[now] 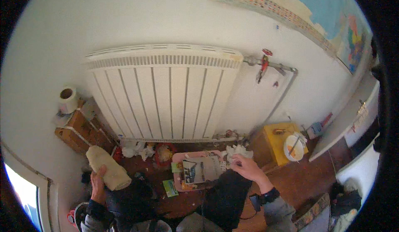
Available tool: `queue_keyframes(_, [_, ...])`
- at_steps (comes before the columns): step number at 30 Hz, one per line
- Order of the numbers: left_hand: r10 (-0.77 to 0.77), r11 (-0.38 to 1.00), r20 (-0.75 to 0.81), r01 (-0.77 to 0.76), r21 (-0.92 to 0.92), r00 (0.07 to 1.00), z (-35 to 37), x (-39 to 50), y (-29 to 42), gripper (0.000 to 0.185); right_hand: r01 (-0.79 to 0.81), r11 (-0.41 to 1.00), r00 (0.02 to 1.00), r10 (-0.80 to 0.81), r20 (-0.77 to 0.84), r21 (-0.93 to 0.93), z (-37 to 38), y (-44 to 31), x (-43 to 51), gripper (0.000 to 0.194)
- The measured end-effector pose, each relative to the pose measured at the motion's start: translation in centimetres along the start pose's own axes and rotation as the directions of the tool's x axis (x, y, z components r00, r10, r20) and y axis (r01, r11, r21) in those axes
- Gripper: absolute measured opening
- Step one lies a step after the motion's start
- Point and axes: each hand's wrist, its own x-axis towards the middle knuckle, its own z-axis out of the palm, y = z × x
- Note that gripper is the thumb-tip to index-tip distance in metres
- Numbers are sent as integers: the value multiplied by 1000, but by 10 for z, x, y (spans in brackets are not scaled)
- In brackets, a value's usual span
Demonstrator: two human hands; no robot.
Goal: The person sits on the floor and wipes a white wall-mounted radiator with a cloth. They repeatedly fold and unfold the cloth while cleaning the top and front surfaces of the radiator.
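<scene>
My left hand [98,183] grips a thick cream-coloured roll [107,169], soft-looking and tilted, above my left knee. What the roll is made of is not clear. Over my right knee is my right hand [247,169], its thumb and fingers curled towards each other. Just beyond those fingers lies crumpled white tissue paper [239,152]; whether they pinch anything is too blurred to tell. Between my legs on the floor, a pink tray [176,179] holds a printed sheet [199,169] and small items. A green packet [170,188] lies beside the tray.
Ahead, a white radiator [165,98] hangs on the wall. A yellow-topped box [274,138] at the right bears a white bowl [293,147] with a utensil. Cardboard boxes [84,127] at the left carry a paper roll [68,99]. Plastic bags [132,148] lie below the radiator.
</scene>
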Motion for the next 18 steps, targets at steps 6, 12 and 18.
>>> queue_keyframes(6, [48, 992, -71, -39, 122, 996, 1, 4, -5, 47, -10, 1000, 996, 9, 89, 2, 13, 33, -4, 48])
queue_keyframes(12, [3, 1000, -30, -3, -12, 1000, -6, 9, -15, 54, 47, 999, 994, -45, 102, -23, 22, 45, 3, 47])
queue_keyframes(18, [19, 999, 0, -19, 47, 1000, -9, 11, -17, 55, 33, 993, 997, -25, 74, -115, 30, 42, 3, 42])
